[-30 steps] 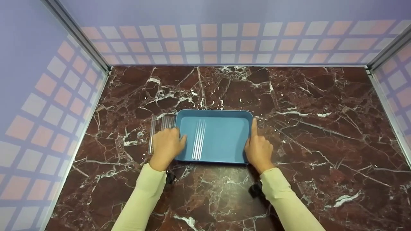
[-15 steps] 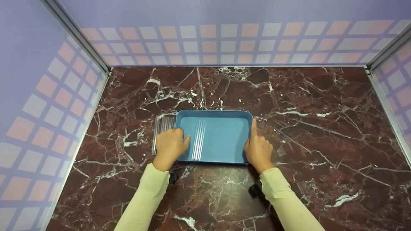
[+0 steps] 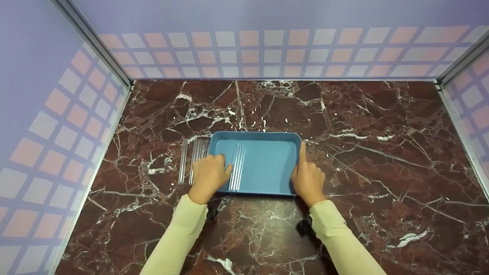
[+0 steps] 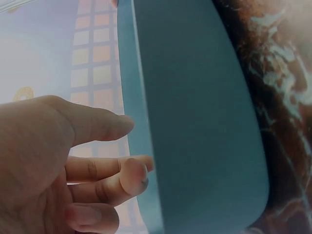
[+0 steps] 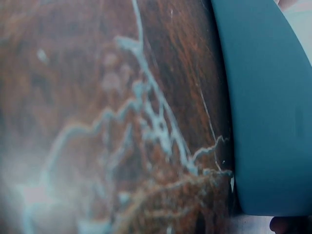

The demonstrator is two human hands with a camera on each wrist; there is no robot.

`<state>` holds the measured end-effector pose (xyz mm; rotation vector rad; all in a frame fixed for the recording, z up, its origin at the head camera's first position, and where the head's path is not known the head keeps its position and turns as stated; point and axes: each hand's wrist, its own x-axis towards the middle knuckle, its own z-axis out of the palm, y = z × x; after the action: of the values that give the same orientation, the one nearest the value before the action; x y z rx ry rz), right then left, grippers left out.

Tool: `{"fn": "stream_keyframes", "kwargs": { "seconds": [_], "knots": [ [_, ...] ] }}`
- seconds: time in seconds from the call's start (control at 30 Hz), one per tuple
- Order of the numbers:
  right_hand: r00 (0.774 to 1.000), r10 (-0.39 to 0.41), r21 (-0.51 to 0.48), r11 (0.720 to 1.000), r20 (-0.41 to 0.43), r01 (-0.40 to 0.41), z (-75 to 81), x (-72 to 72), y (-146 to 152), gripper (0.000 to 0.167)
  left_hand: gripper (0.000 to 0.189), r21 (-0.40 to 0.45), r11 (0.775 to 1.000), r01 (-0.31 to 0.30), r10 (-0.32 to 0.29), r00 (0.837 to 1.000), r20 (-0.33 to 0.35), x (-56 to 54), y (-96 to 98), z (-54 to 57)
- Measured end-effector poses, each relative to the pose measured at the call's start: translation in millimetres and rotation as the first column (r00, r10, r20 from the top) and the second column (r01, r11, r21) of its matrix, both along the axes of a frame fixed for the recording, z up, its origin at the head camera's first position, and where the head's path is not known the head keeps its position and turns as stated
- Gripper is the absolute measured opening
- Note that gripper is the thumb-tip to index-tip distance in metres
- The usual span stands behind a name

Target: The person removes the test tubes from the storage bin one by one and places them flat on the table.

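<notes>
A shallow blue rectangular tray rests on the table. Several clear, straight rods lie side by side in its left part. More clear rods lie on the table just left of the tray, some partly hidden by my left hand. That left hand is over the tray's left wall, thumb reaching inward. In the left wrist view its fingers are loosely bent above the rim, with nothing visible between them and the thumb. My right hand grips the tray's right wall, index finger straight along it.
The table has a dark red, white-veined marble surface. Lilac walls with pink and white squares enclose it at the back and both sides. Dark wrist devices show below both hands.
My left hand has moved right, from over the loose rods to over the tray's left edge, uncovering more of the rods. My right hand and the tray have stayed put.
</notes>
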<state>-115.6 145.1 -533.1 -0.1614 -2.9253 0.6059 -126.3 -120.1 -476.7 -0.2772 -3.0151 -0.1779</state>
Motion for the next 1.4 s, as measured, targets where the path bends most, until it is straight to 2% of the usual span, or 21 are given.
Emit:
{"fn": "stream_keyframes", "kwargs": {
  "seconds": [0.13, 0.37, 0.6, 1.03, 1.4],
  "knots": [
    [1.000, 0.002, 0.001, 1.000, -0.016, -0.002, -0.9, -0.1, 0.2, 0.068, 0.055, 0.010, 1.000, 0.018, -0.018, 1.000, 0.017, 0.3, 3.0, -3.2],
    [1.000, 0.004, 0.008, 1.000, -0.021, -0.004, -0.8, 0.1, 0.2, 0.068, 0.048, -0.010, 1.000, 0.017, -0.017, 0.999, 0.033, -0.5, 5.8, -10.0],
    [1.000, 0.006, -0.002, 1.000, -0.028, -0.006, 0.0, 0.3, 0.3, 0.065, 0.052, -0.029, 0.999, 0.022, -0.021, 0.998, 0.054, -2.6, 9.4, -15.1],
    [1.000, 0.003, -0.005, 1.000, -0.010, -0.003, 0.4, 0.2, -0.3, 0.067, 0.056, -0.023, 1.000, -0.002, 0.006, 0.988, 0.153, -5.8, 17.2, -15.6],
    [0.999, -0.002, -0.014, 1.000, 0.038, 0.002, 0.8, -0.5, 0.7, 0.072, 0.057, 0.052, 0.999, -0.017, 0.007, 0.981, 0.196, -8.0, 19.0, -18.1]
  ]
}}
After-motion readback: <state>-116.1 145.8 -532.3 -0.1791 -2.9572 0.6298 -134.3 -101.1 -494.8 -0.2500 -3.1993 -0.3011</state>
